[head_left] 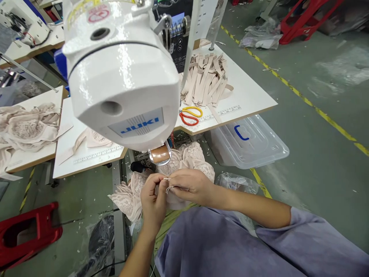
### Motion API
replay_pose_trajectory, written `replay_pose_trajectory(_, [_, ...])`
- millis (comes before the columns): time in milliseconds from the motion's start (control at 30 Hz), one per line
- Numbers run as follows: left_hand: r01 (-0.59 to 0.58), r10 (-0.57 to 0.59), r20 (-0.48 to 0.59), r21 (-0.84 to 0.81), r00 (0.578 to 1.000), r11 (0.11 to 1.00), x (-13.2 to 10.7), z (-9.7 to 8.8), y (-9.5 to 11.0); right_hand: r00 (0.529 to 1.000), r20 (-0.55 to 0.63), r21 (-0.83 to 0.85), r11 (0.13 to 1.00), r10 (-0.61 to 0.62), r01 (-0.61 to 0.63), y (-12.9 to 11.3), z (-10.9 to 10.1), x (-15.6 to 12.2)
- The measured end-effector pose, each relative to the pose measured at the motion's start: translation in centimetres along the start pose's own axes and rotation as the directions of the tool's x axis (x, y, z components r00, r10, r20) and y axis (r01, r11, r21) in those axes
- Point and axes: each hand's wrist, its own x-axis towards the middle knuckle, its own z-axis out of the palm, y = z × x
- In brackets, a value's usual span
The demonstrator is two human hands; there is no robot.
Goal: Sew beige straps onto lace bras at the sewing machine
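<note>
Under the sewing machine head, my left hand [154, 196] pinches a narrow pale edge of a lace bra [176, 201] between thumb and fingers. My right hand [193, 186] is closed on the same edge from the right, so the fingertips of both hands nearly meet. A thin pale loop, thread or cord, sticks out between them. Lace cups [131, 198] spread to the left of my hands and more lace [198, 156] lies behind them. The fingers cover part of what they grip.
The white sewing machine [123, 84] looms just above my hands. Scissors [190, 117] with red and yellow handles lie on the white table [250, 96], near a pile of beige straps [206, 79]. Below stands a lidded clear bin [253, 142]. A red stool [29, 234] is at left.
</note>
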Motion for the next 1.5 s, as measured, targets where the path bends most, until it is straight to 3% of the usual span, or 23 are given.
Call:
replay_pose_trajectory(100, [-0.032,0.032,-0.005,0.070,0.999,0.997,0.2,0.0,0.1,1.000,-0.002,0.024,0.999,0.026,-0.026,-0.1,0.0,0.0])
replay_pose_trajectory(233, [-0.030,0.030,0.007,0.027,1.000,0.999,0.5,-0.1,-0.4,0.990,-0.009,0.180,0.974,0.143,-0.139,0.1,-0.2,0.3])
replay_pose_trajectory(300, [-0.023,0.023,-0.021,0.031,1.000,0.999,0.4,-0.1,-0.6,0.979,-0.001,0.244,0.949,0.205,-0.198,0.3,-0.5,0.4])
replay_pose_trajectory(367, [-0.029,0.035,-0.068,0.092,0.997,0.995,0.3,-0.1,-0.5,0.965,-0.009,0.203,0.946,0.261,-0.254,0.7,-1.2,0.7])
replay_pose_trajectory(433, [-0.095,0.110,-0.063,0.203,0.992,0.975,0.2,-0.2,0.0,0.956,-0.016,0.071,0.954,0.294,-0.292,0.9,-2.1,1.2])
replay_pose_trajectory(533, [-0.296,0.299,0.043,0.331,0.953,0.896,0.1,-0.5,1.1,0.971,0.053,-0.100,0.969,0.231,-0.225,1.1,-3.4,2.1])
replay_pose_trajectory(633, [-0.390,0.381,0.101,0.377,0.919,0.840,0.3,-0.8,2.0,0.960,0.183,-0.041,0.977,0.211,-0.207,0.8,-4.3,2.8])
replay_pose_trajectory(800, [-0.312,0.290,0.115,0.398,0.950,0.862,0.8,-1.1,2.5,0.879,0.362,0.133,0.917,0.309,-0.377,0.2,-5.6,3.2])
replay_pose_trajectory(967, [-0.255,0.221,0.132,0.367,0.966,0.895,1.0,-1.1,2.6,0.843,0.432,0.151,0.896,0.319,-0.417,0.0,-6.2,3.2])
replay_pose_trajectory(1167, [-0.165,0.090,0.214,0.365,0.973,0.916,1.8,-1.4,3.0,0.869,0.410,0.077,0.939,0.277,-0.335,-0.2,-6.1,3.0])
replay_pose_trajectory(1333, [-0.209,0.034,0.377,0.433,0.925,0.877,2.6,-1.7,3.0,0.901,0.373,-0.023,0.973,0.222,-0.230,-0.2,-5.8,2.5])
replay_pose_trajectory(1433, [-0.261,0.064,0.352,0.547,0.934,0.795,2.7,-1.5,3.0,0.943,0.275,-0.103,0.981,0.186,-0.163,-0.5,-5.4,2.3])
replay_pose_trajectory(1500, [-0.266,0.090,0.322,0.558,0.942,0.786,2.8,-1.3,3.1,0.968,0.203,-0.168,0.979,0.146,-0.113,-0.7,-5.4,2.7])
